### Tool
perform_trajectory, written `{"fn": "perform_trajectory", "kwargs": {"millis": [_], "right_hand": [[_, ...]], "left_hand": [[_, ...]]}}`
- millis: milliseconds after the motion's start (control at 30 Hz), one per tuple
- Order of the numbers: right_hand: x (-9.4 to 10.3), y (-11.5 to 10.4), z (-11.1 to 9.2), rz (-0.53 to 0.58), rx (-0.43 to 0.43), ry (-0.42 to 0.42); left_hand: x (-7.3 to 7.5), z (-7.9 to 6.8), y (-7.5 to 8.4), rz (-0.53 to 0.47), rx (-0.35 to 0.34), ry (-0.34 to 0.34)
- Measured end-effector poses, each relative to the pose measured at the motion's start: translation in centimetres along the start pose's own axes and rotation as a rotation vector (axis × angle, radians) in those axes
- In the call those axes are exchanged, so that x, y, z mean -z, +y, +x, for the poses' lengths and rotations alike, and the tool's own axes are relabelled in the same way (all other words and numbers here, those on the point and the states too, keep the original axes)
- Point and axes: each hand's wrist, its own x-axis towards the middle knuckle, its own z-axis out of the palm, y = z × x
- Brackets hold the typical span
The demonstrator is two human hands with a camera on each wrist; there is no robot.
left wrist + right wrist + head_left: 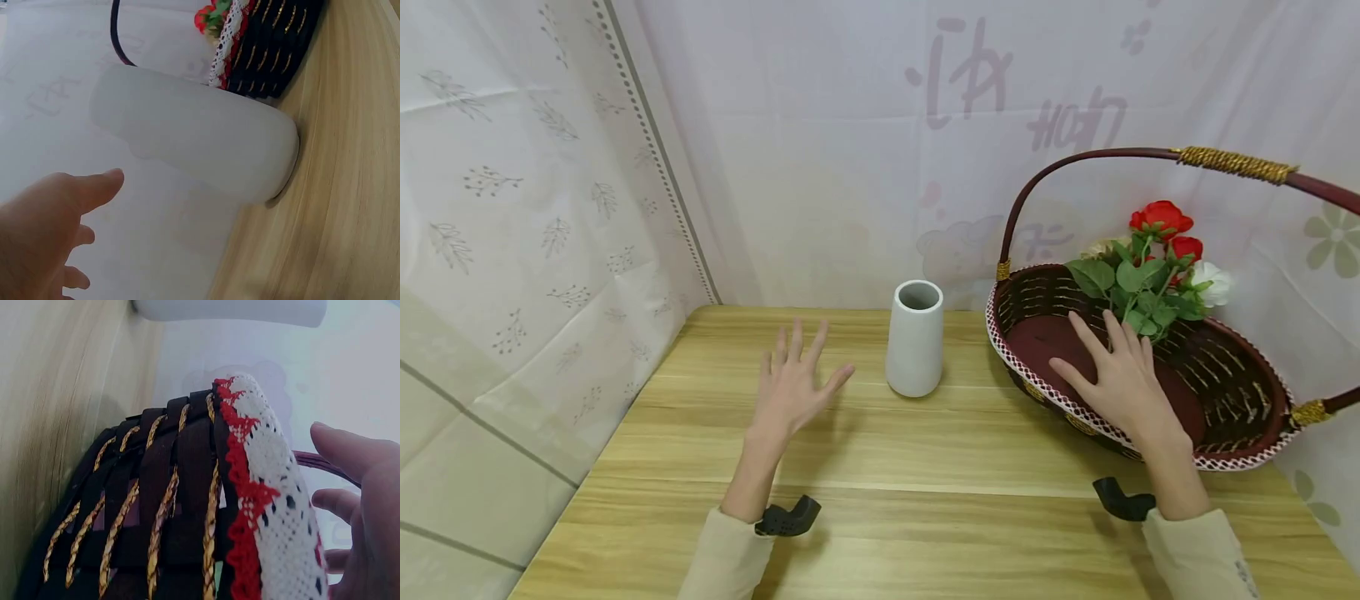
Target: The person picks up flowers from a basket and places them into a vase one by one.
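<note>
white ceramic-looking vase (914,354) stands on the counter (955,450) between left hand (792,385) and right hand (1123,379), both spread and empty, while red roses (1161,218) in the wicker basket (1247,392) seem best pinched low.

back curtain (850,167) | pink lettering (1051,127): "HO" legible; rest unclear

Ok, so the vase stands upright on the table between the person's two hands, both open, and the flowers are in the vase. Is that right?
Not quite: the flowers are in the basket, as the head view shows. The vase does stand upright on the table, between the open left hand and right hand.
</note>
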Motion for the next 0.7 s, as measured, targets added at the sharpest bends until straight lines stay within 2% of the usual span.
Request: {"fn": "perform_trajectory", "kwargs": {"millis": [400,700], "right_hand": [[1.2,0.7,0.2,-0.001,0.0,0.032],[2.4,1.6,0.2,0.056,-0.033,0.022]], "left_hand": [[-0.4,0.2,0.8,-0.089,-0.035,0.024],[-0.4,0.6,1.4,-0.159,-0.049,0.043]]}}
